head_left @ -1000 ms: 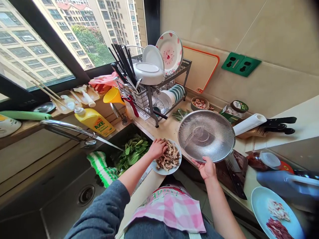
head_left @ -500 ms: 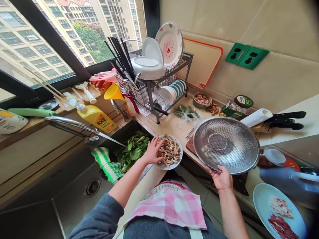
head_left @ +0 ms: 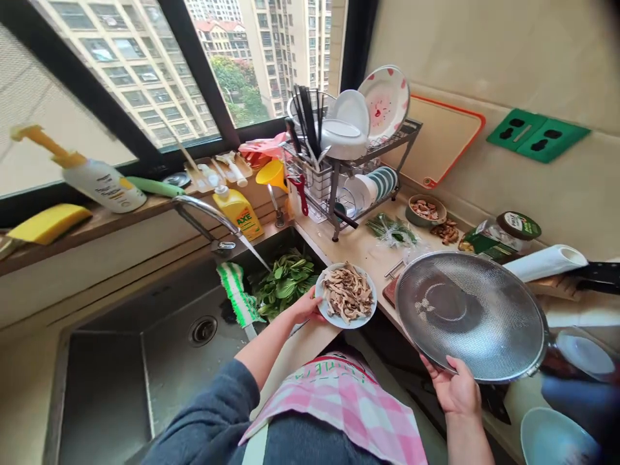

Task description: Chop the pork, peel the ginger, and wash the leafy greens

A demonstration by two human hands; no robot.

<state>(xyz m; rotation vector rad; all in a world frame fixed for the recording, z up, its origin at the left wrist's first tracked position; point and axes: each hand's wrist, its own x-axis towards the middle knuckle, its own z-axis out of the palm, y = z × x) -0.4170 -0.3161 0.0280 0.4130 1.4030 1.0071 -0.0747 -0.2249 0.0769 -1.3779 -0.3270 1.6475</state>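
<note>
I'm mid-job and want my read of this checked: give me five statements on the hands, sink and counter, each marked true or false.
1. The left hand holds the edge of a plate of mushroom strips. True.
2. The right hand is empty. False: the right hand holds a metal strainer.
3. Leafy greens lie in the sink. True.
4. The metal strainer is full to the rim. False: only a few small pieces show in it.
5. A yellow bottle stands near the faucet. True.
</note>
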